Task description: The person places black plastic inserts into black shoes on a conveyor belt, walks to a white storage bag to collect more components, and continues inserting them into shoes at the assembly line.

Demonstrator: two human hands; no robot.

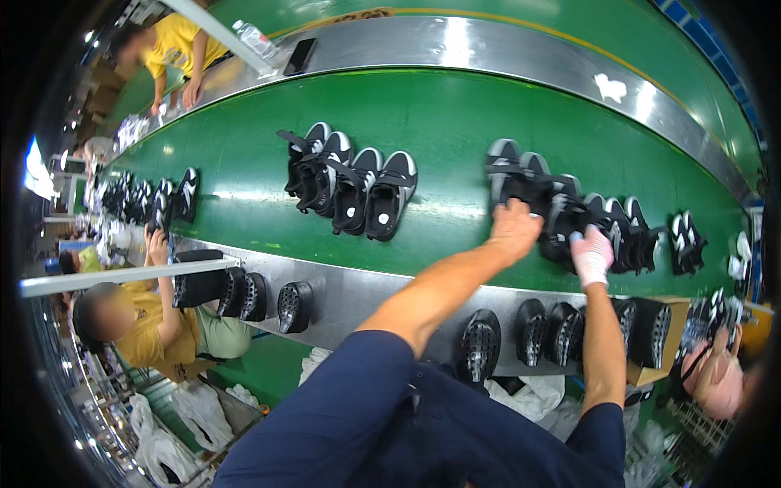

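Note:
My bare left hand (514,230) is closed at the heel end of a black sneaker (503,154) with a grey toe, standing in a row on the green belt (455,146). To its right, my right hand (592,254), in a pale striped glove, has its fingers closed at the heel of another black sneaker (560,224) in that row. The shoe collars partly hide the fingertips of both hands. More black sneakers (625,232) stand side by side just right of my gloved hand, their toes pointing away from me.
Another group of black sneakers (390,195) is left of centre. Black shoe lasts (480,346) line the near metal ledge (382,305). A bottle (254,39) and phone (301,57) lie on the far metal edge. People in yellow (146,321) work at left; a carton (663,342) sits right.

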